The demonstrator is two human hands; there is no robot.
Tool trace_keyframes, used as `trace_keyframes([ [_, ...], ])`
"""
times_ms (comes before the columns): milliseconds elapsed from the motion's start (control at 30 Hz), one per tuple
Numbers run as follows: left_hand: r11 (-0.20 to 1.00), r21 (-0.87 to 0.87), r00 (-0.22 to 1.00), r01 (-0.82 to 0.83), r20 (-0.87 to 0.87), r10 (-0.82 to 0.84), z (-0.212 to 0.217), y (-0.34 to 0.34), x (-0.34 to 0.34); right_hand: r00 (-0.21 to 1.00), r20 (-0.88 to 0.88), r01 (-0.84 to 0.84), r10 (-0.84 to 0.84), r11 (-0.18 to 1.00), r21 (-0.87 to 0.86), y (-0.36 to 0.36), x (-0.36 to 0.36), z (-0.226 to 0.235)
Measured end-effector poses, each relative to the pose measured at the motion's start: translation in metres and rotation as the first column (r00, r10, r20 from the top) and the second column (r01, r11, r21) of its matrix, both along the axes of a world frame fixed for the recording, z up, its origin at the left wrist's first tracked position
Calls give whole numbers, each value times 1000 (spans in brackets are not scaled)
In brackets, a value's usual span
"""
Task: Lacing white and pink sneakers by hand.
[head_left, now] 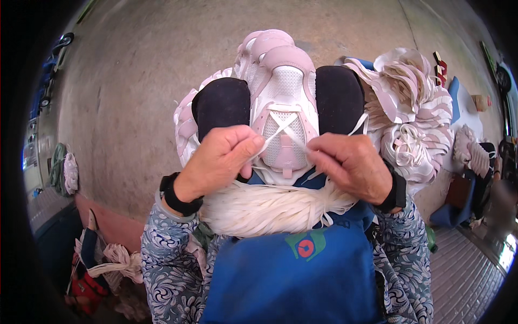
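Observation:
Between my knees rests a pink and white shoe upper [294,83] with a mesh panel, part of a row stretching away from me. A flat white shoelace [284,123] crosses over itself at its nearer eyelets. My left hand [224,154] pinches one end of the lace at the left of the upper. On the other side my right hand [350,164] is closed on the other end, fingertips pressed together. Just below both hands, a thick bundle of white shoelaces [259,211] lies across my lap on a blue apron [294,275].
Stacked pink and white uppers [413,102] sit at my right, with more uppers [186,127] beside my left knee. Black knee coverings [222,108] flank the row. Farther left lies a bundle of pale laces [121,262]. Concrete floor [135,81] spreads ahead.

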State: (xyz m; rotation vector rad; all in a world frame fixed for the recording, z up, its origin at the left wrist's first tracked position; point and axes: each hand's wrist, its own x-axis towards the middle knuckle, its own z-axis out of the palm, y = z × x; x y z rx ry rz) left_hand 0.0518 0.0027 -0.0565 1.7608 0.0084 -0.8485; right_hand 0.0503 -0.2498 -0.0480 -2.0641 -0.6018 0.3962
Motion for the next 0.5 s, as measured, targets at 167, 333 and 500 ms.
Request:
trace_keyframes([
  [167,972,-222,975,-82,-220,32,-1,-19,-13,968,45,-242,248,965,-106,19,-21,0],
  [333,974,-190,987,-122,-128,98,-4,-17,-19,980,147,-138,136,990,3,25,-12,12],
  [500,988,-22,927,150,350,-133,0,-18,-33,994,66,84,-89,994,68,33,13,6],
])
